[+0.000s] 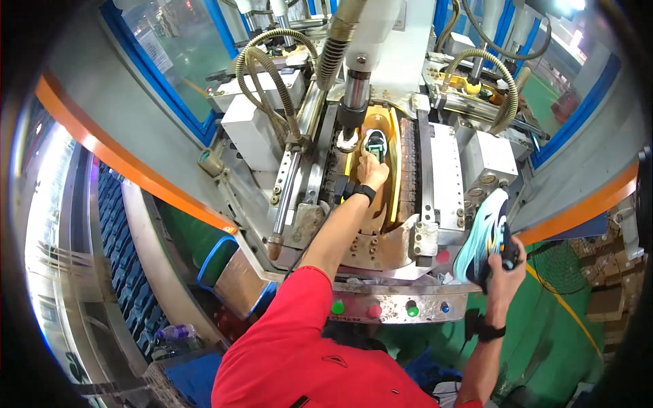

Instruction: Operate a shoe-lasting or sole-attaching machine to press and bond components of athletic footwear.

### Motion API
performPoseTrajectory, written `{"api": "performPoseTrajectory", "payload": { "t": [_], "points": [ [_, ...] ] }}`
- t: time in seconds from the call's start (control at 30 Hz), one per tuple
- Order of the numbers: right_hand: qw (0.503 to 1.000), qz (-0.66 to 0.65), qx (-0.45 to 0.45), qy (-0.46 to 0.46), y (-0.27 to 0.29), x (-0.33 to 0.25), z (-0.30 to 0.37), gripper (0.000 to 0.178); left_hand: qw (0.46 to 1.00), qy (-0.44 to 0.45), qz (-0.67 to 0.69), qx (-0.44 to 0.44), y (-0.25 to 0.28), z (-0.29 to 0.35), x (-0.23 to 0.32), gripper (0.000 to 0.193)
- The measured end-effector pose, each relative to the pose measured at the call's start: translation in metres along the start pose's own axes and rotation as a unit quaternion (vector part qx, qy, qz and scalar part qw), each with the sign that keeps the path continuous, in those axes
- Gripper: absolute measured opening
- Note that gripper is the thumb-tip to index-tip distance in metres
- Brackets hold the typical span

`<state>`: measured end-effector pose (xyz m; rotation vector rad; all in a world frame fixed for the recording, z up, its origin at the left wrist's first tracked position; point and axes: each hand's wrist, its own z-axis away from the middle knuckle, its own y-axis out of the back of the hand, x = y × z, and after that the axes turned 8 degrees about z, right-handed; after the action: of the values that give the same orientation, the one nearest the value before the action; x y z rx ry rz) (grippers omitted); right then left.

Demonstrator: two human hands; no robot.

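Note:
My left hand (371, 171) reaches into the machine's yellow-lined cavity (390, 204). Its fingers are curled at the near end of a shoe (375, 144), dark with a white edge and some green, which lies lengthwise in there. Off to the right, outside the machine, my right hand (507, 273) grips a second shoe (487, 228) by its dark upper. That shoe is tilted, its pale teal and white sole facing left. Both wrists wear black bands. A metal press rod (354, 102) stands just beyond my left hand, left of the first shoe.
Along the machine's front edge runs a panel with coloured buttons (413, 311). White boxes (253, 132) and ribbed hoses flank the cavity. Orange-edged guards (136, 160) rise on both sides. At the left is a blue conveyor (126, 238); cartons (609, 289) stand at the right.

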<state>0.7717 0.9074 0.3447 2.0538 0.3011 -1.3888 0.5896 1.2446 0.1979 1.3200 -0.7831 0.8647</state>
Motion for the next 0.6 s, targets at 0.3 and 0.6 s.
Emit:
{"api": "performPoseTrajectory", "payload": {
  "t": [0.3,0.6],
  "points": [
    [0.938,0.240,-0.213,0.132,-0.175,-0.053,-0.160,0.052,0.803,0.182,0.526,-0.212,0.147,0.151,0.013,0.027],
    [0.871,0.402,-0.203,0.195,-0.398,0.004,-0.099,0.037,0.866,0.163,0.471,0.035,0.314,0.360,-0.032,0.042]
  ]
}}
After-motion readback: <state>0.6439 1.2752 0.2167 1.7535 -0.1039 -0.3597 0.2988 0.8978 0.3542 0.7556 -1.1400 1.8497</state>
